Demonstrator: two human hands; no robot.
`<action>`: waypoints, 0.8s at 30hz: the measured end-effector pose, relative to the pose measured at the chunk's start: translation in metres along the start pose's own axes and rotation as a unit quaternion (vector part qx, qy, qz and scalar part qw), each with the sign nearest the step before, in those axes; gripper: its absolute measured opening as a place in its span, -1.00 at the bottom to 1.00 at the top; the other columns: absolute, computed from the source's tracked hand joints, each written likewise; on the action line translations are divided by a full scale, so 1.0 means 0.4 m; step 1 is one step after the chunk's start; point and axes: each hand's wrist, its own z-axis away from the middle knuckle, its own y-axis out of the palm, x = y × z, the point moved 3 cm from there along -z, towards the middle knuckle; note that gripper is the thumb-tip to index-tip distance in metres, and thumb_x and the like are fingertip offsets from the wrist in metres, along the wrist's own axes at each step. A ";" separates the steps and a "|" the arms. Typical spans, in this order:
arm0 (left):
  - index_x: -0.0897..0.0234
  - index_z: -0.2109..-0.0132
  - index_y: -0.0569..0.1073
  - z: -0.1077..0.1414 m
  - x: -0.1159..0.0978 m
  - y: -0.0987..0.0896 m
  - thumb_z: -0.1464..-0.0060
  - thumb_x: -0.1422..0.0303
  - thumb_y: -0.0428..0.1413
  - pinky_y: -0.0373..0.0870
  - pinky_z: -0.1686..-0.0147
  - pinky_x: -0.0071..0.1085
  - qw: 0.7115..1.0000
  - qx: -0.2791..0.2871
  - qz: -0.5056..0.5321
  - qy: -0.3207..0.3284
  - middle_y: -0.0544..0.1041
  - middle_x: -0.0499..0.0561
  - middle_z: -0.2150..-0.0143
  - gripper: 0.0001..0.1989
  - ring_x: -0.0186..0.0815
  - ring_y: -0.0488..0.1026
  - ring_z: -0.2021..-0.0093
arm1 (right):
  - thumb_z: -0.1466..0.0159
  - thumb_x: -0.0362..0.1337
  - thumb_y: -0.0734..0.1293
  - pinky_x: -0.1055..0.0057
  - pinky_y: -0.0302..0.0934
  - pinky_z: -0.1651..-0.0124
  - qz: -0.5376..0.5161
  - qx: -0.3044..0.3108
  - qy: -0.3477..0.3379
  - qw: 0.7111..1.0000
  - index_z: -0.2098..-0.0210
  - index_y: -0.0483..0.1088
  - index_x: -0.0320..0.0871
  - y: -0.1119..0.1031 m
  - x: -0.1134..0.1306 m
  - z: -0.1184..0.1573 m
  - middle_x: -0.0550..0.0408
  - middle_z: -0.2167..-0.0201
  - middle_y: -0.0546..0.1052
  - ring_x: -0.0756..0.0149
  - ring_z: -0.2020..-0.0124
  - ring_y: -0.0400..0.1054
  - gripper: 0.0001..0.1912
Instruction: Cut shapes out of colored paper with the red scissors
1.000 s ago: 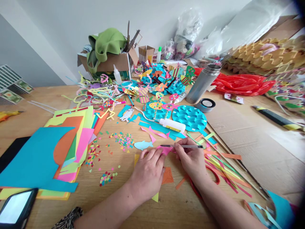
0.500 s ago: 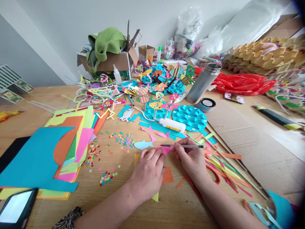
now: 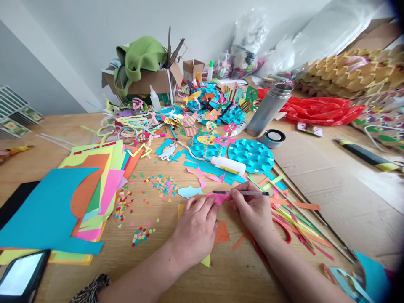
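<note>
My left hand (image 3: 195, 225) rests on the table with its fingers closed down on a small piece of pink paper (image 3: 216, 198). A slim pen with a clear barrel (image 3: 256, 193) is pinched in my right hand (image 3: 255, 213). The pen lies nearly level, its left end over the pink paper. Just beyond my left fingers is a light blue paper fish (image 3: 189, 192). An orange paper piece with drawn lines (image 3: 222, 232) lies between my hands, and yellow paper shows partly from under my left hand. Red scissor handles (image 3: 286, 230) are partly covered by my right forearm.
Coloured paper sheets (image 3: 47, 202) and a phone (image 3: 22, 273) lie left, near paper confetti (image 3: 164, 185). Beyond my hands are a glue bottle (image 3: 229, 165), blue paper discs (image 3: 251, 155) and a steel flask (image 3: 268, 110). Paper strips, thin sticks, cardboard (image 3: 322, 181) and a cutter (image 3: 368, 155) lie right.
Both hands, the pen and the pink paper look the same as before. At the far left edge, a blurred orange-yellow item has shifted slightly.
</note>
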 end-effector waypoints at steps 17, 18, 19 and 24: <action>0.36 -0.19 0.35 0.003 0.001 0.002 -0.28 0.38 -0.05 0.22 -0.17 -0.11 1.000 0.003 0.006 -0.001 0.43 0.17 -0.22 -0.63 -0.13 0.30 -0.23 | -0.17 -0.14 0.35 0.48 0.08 0.62 -0.008 0.000 -0.001 1.000 0.53 0.31 -0.12 0.000 0.008 0.000 0.17 0.69 0.40 0.41 0.69 0.20 -0.76; 0.36 -0.18 0.35 0.003 0.000 0.002 -0.28 0.38 -0.05 0.22 -0.17 -0.11 1.000 0.003 0.005 -0.001 0.43 0.16 -0.21 -0.63 -0.13 0.30 -0.22 | -0.17 -0.14 0.35 0.48 0.08 0.62 -0.009 0.000 0.000 1.000 0.53 0.31 -0.12 0.000 0.008 0.000 0.17 0.69 0.40 0.41 0.69 0.20 -0.76; 0.36 -0.18 0.35 0.002 0.000 0.002 -0.28 0.38 -0.05 0.22 -0.17 -0.10 1.000 0.002 0.005 0.000 0.43 0.16 -0.21 -0.63 -0.13 0.30 -0.22 | -0.17 -0.14 0.35 0.48 0.08 0.62 -0.009 -0.001 0.000 1.000 0.53 0.31 -0.12 0.000 0.008 0.000 0.17 0.69 0.40 0.41 0.70 0.20 -0.76; 0.35 -0.19 0.35 0.001 -0.001 0.000 -0.29 0.38 -0.06 0.21 -0.18 -0.11 1.000 0.002 0.004 0.000 0.43 0.17 -0.22 -0.63 -0.13 0.29 -0.23 | -0.17 -0.15 0.34 0.47 0.08 0.62 0.001 -0.001 0.002 1.000 0.53 0.32 -0.12 0.000 0.005 0.000 0.16 0.68 0.41 0.41 0.69 0.21 -0.77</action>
